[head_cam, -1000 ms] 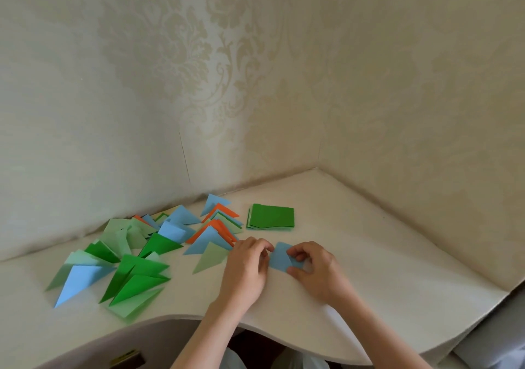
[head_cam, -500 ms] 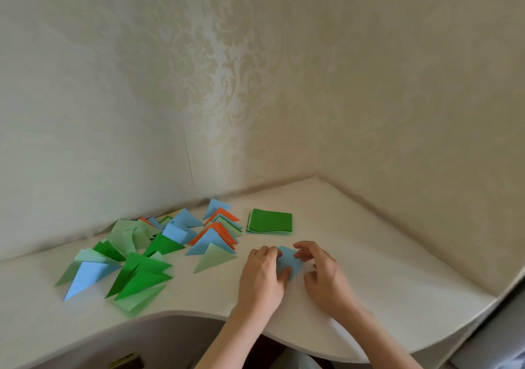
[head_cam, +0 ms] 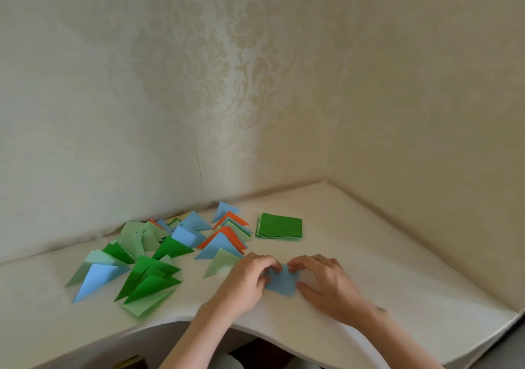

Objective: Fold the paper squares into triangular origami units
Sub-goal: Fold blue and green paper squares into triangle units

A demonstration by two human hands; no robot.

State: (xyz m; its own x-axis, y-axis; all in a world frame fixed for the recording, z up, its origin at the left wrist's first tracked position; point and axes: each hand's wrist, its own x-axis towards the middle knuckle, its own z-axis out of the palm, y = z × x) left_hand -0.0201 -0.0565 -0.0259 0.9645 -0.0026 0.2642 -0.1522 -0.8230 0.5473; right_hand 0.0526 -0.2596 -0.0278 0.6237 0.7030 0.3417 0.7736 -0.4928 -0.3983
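- My left hand (head_cam: 250, 279) sits at lower centre of the frame, fingers curled over the left edge of the blue paper (head_cam: 282, 282), pinching it near the top.
- My right hand (head_cam: 326, 283) is just right of it, fingertips bent down onto the paper's top edge and thumb at its right side, holding it against the table (head_cam: 397, 255).
- The blue piece lies flat between both hands; I judge its fold is only begun, since no triangle shows yet.
- Done: a spread of folded triangles (head_cam: 159, 255) in greens, blues and orange, left of centre.
- Left: a green stack of squares (head_cam: 279, 226) above my hands, apparently unfolded; how many sheets I cannot tell.
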